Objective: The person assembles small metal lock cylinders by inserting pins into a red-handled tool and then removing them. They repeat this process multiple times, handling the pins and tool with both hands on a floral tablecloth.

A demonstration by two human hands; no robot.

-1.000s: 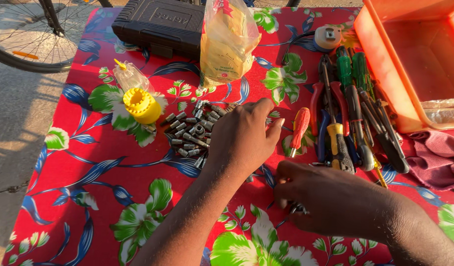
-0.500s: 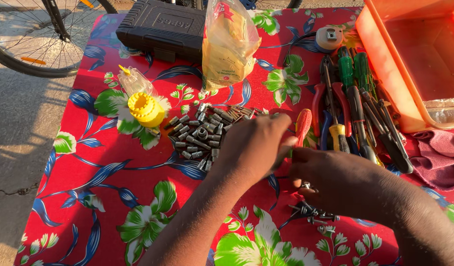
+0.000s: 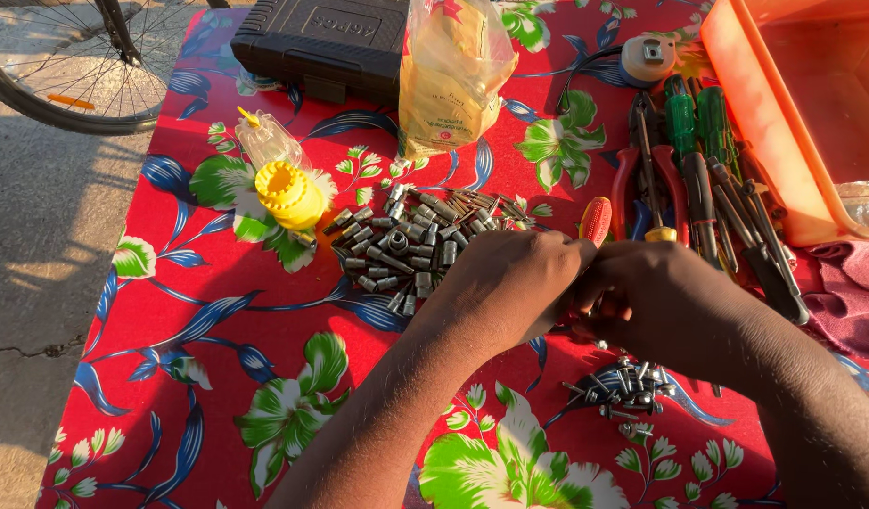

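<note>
Screws [image 3: 623, 382] lie loose on the bench just near of the right hand [image 3: 665, 302], which meets the left hand [image 3: 510, 283], both curled round something hidden, so a slipped piece could, I judge, vanish among the sockets [image 3: 411, 245].

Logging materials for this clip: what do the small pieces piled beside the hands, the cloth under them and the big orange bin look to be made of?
The pile of small pieces looks like bare metal: grey with bright glints in the sun. The floral cloth seems to be coated, oilcloth-like fabric, smooth with a faint sheen, though plain printed cotton is possible. The orange bin appears to be moulded plastic, with uniform colour and rounded edges.
</note>
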